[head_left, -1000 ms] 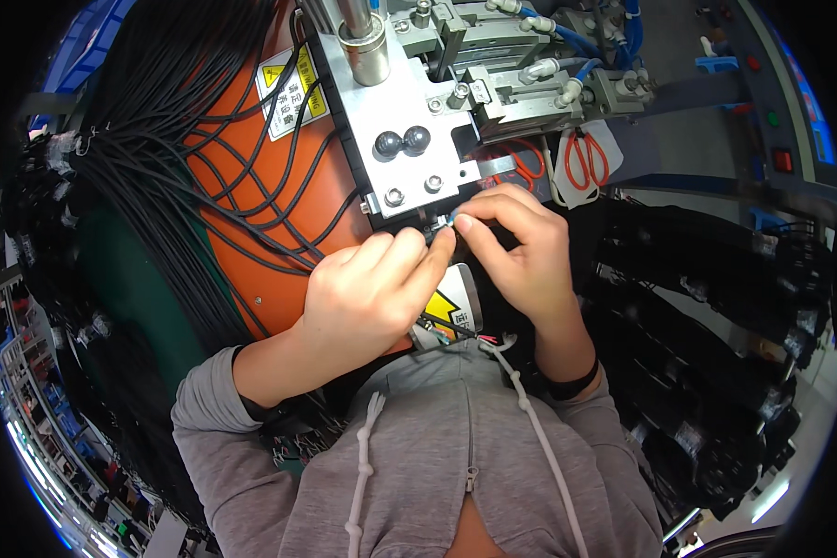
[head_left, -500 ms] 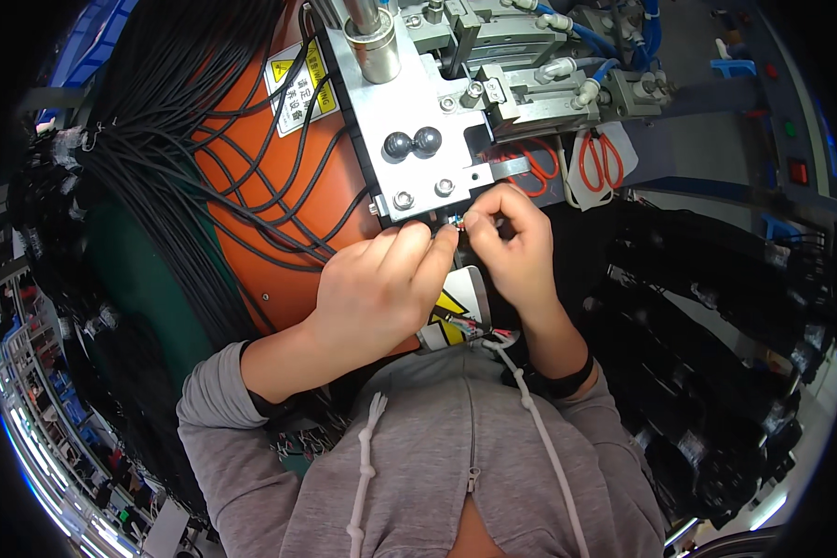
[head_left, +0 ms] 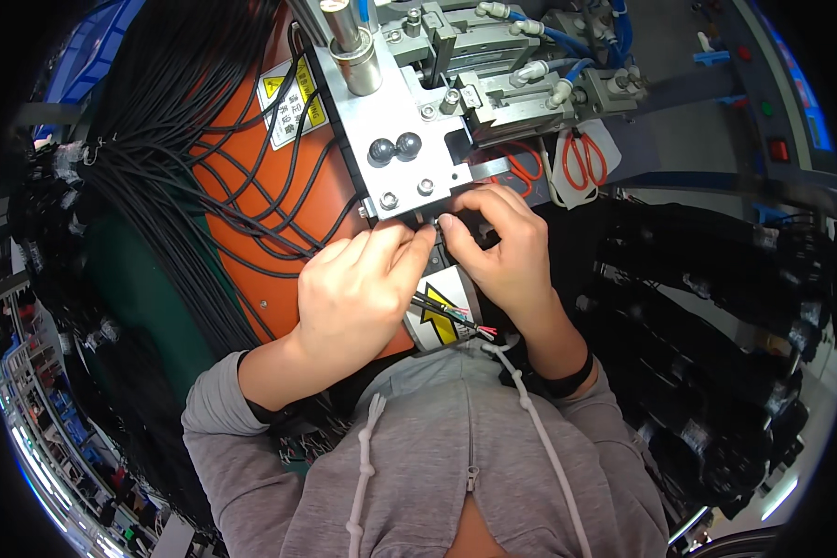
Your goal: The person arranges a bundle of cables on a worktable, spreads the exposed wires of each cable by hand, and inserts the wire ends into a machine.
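Note:
Both hands meet just below the front edge of a silver metal machine block with two black ball knobs. My left hand is closed, its thumb and forefinger pinched under the edge. Black cables with stripped pink, green and white wire ends come out from beneath that hand, pointing toward my body. My right hand is curled, thumb and forefinger together close to the left fingertips. A tiny dark piece shows between the two hands; its kind is hidden by the fingers.
A large bundle of black cables spreads over the orange machine panel at left. Pneumatic cylinders with blue hoses stand behind the block. Red-handled scissors lie at right, near more black cable bundles. A yellow-and-white label sits below my hands.
The machine and both hands have shifted slightly left in view. Coloured wires at my fingertips are now covered, and the cable ends below my left hand show more clearly.

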